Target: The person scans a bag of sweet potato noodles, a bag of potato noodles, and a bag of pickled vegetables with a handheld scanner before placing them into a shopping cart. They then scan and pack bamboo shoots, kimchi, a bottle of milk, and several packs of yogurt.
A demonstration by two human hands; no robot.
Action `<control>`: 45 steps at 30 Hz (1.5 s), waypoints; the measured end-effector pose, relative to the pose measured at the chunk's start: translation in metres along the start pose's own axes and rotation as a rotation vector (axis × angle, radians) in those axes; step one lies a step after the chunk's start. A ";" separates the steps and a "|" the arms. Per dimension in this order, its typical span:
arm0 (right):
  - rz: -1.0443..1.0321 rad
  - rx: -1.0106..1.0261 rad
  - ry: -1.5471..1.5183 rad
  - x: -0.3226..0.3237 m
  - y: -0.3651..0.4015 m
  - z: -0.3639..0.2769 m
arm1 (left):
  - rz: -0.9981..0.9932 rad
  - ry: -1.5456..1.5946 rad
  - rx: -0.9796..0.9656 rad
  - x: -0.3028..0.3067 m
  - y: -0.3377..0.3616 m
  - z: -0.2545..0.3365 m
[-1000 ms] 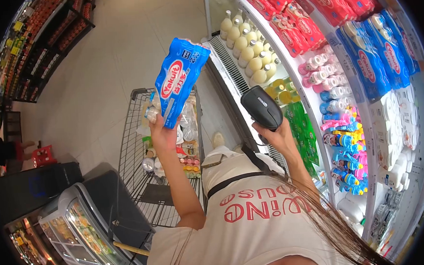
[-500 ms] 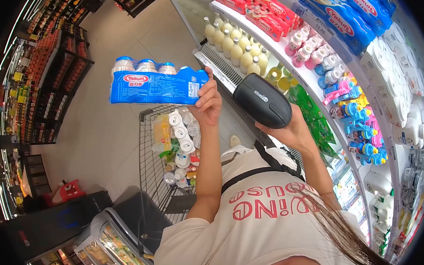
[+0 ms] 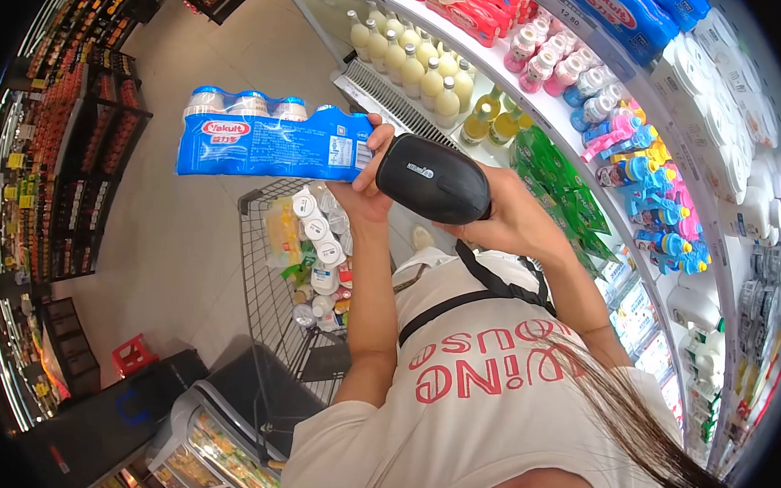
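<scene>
My left hand (image 3: 370, 178) grips the right end of a blue-wrapped Yakult pack (image 3: 264, 144), held up in front of me. Small bottles show along the top of its wrap, and a barcode is printed near the held end. In my right hand (image 3: 513, 205) is a black barcode scanner (image 3: 431, 177); the fingers wrap around its grip, mostly hidden under the body. The scanner's front end points at the pack and overlaps the fingers of my left hand in this view.
Below the pack stands a wire shopping cart (image 3: 258, 279) with white-lidded cups (image 3: 316, 229) and other goods inside. A refrigerated shelf (image 3: 486, 55) curves along my right, bearing pale glass bottles (image 3: 411, 68), green packs (image 3: 558, 198) and more Yakult. Dark shelving (image 3: 90, 164) lines the left side.
The scanner has moved left, close up to the barcode end of the pack. The pack has shifted slightly left and up, still in my left hand.
</scene>
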State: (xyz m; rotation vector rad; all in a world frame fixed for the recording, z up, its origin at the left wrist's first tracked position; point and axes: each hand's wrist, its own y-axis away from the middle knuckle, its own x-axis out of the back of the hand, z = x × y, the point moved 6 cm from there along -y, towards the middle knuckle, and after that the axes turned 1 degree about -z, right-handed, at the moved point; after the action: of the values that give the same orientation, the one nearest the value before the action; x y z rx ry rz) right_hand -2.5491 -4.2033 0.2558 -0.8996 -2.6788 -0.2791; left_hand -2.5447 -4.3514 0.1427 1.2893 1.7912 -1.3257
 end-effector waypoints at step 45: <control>0.507 0.027 -0.338 0.076 0.022 0.048 | 0.403 -1.211 -0.545 -0.038 0.011 0.068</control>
State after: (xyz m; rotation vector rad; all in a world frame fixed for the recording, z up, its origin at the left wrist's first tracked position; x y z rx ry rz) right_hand -2.6035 -4.1303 0.2387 -1.6959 -2.6046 0.0287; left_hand -2.5271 -4.4286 0.1468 0.3165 0.8410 -0.9196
